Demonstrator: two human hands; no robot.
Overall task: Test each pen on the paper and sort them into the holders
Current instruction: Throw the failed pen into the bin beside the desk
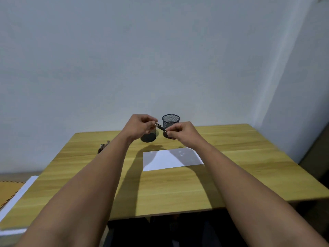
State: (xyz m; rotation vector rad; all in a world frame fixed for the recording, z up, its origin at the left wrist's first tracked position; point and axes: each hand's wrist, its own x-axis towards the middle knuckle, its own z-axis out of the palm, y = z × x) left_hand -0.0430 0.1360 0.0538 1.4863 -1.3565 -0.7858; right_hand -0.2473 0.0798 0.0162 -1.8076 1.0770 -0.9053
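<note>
- At the far left, beyond the table edge, lies a white board (17, 196) with an orange patterned surface (8, 191) beside it.
- A small heap of pens (102, 147) rests on the wooden table (178, 189) near its left rear part, partly hidden behind the left forearm; their number cannot be told.
- The left hand (140, 124) is raised above the table, its fingers curled, thumb and forefinger pinching the left end of a dark pen (161, 128).
- Behind and below that hand stands a dark mesh holder (148, 137), mostly hidden by the hand; only its lower part shows.
- The pen is held in the air between the two hands, slanting down to the right, in front of the holders and above the table's rear part.
- A second mesh holder (170, 121) stands upright just right of the first, near the wall; its rim and upper wall show clearly.
- The right hand (181, 131) has curled fingers too, pinching the right end of the same pen.
- A white sheet of paper (171, 160) lies flat on the table nearer the person, below the hands, with faint small marks near its right rear part.
- The plain pale wall (160, 59) rises behind the table.
</note>
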